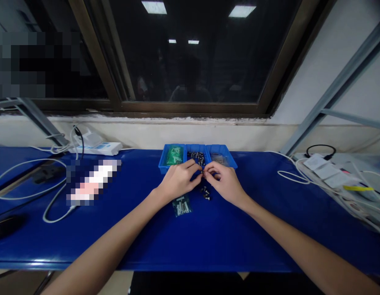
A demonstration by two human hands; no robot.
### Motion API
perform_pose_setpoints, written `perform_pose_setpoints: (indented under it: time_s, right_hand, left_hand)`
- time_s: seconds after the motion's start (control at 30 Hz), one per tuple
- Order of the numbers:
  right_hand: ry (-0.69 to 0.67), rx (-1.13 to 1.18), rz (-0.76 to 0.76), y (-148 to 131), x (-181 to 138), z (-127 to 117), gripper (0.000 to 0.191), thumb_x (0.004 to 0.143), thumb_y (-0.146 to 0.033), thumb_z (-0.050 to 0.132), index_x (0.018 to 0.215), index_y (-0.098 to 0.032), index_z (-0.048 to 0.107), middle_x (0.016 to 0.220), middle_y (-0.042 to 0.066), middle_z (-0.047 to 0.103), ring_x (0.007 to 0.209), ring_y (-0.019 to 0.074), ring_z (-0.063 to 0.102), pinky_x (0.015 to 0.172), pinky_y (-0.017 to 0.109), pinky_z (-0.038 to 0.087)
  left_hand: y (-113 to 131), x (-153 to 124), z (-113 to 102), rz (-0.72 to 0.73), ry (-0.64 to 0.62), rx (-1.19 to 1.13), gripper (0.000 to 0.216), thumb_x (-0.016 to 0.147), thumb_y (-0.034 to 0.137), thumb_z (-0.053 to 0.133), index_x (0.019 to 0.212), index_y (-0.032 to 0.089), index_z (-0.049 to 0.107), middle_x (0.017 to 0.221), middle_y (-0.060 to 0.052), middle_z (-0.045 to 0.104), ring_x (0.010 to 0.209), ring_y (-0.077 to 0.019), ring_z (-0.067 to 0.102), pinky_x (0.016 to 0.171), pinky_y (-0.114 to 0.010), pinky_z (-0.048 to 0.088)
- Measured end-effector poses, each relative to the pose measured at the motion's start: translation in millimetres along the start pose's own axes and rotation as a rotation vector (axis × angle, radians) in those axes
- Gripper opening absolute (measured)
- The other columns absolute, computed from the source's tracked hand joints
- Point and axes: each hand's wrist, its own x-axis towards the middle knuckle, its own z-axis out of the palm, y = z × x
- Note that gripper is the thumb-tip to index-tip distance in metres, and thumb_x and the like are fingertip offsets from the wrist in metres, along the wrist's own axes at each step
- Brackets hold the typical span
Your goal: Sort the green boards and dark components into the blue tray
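My left hand (182, 179) and my right hand (223, 180) meet fingertip to fingertip at the front of the blue bins. Both are closed in a pinch around something small and dark, too tiny to name. Just below the fingers, a few loose dark screws (206, 193) lie on the blue table. A small clear bag of screws and pale pieces (182, 206) rests under my left wrist. Behind the hands, the left blue bin (162, 160) holds a green bag of small parts (175, 155). Dark screws (196, 155) fill the middle bin, and small bagged parts (219, 159) sit in the right one.
On the left are a white power strip (100, 148), a blurred-out object (94, 182) with a white cable, and a black mouse (7, 226). White adapters (328, 170) and cables crowd the right side. A window (190, 61) and wall stand behind the blue table (239, 241).
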Motion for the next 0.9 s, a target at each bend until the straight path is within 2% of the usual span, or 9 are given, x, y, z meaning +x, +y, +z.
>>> perform_pose_setpoints:
  time_s: [0.13,0.4,0.67,0.8,0.9]
  right_hand:
    - [0.022,0.025,0.009,-3,1,-3,0.007,0.087,-0.022,0.055,0.089,-0.02,0.061,0.079,0.003,0.067,0.071,0.0159,0.066,0.064,0.027,0.053]
    - [0.001,0.079,0.037,-1,-2,3,0.009,0.085,-0.023,0.058,0.094,-0.02,0.058,0.083,0.004,0.07,0.075,0.0167,0.068,0.061,0.026,0.053]
    - [-0.005,0.034,0.059,0,0,5,0.012,0.084,-0.021,0.061,0.096,-0.019,0.062,0.083,0.004,0.073,0.074,0.017,0.069,0.061,0.027,0.053]
    - [-0.018,0.031,0.046,2,0,6,0.011,0.084,-0.021,0.061,0.094,-0.02,0.065,0.085,0.003,0.073,0.078,0.0176,0.07,0.067,0.029,0.055]
    - [-0.029,0.077,0.069,5,0,6,0.009,0.085,-0.026,0.061,0.091,-0.02,0.064,0.082,0.003,0.071,0.075,0.017,0.068,0.064,0.029,0.055]
  left_hand:
    - [1,1,1,-0.028,0.028,-0.058,0.021,0.096,0.026,0.047,0.104,0.016,0.064,0.095,-0.006,0.064,0.069,-0.0119,0.061,0.059,-0.025,0.05]
    - [0,-6,11,-0.02,0.055,-0.072,0.022,0.097,0.02,0.045,0.11,0.016,0.061,0.095,-0.006,0.064,0.074,-0.0131,0.062,0.062,-0.025,0.05]
    - [-3,-7,14,-0.074,-0.007,-0.058,0.019,0.096,0.021,0.046,0.104,0.016,0.062,0.093,-0.005,0.064,0.072,-0.0131,0.062,0.061,-0.025,0.049]
    - [-2,-6,15,-0.097,0.023,-0.054,0.015,0.093,0.021,0.05,0.099,0.017,0.062,0.09,-0.004,0.063,0.072,-0.0132,0.061,0.06,-0.025,0.048]
    - [-2,-5,15,-0.108,0.043,-0.061,0.011,0.091,0.023,0.053,0.096,0.017,0.061,0.09,-0.003,0.063,0.069,-0.0123,0.06,0.058,-0.024,0.046]
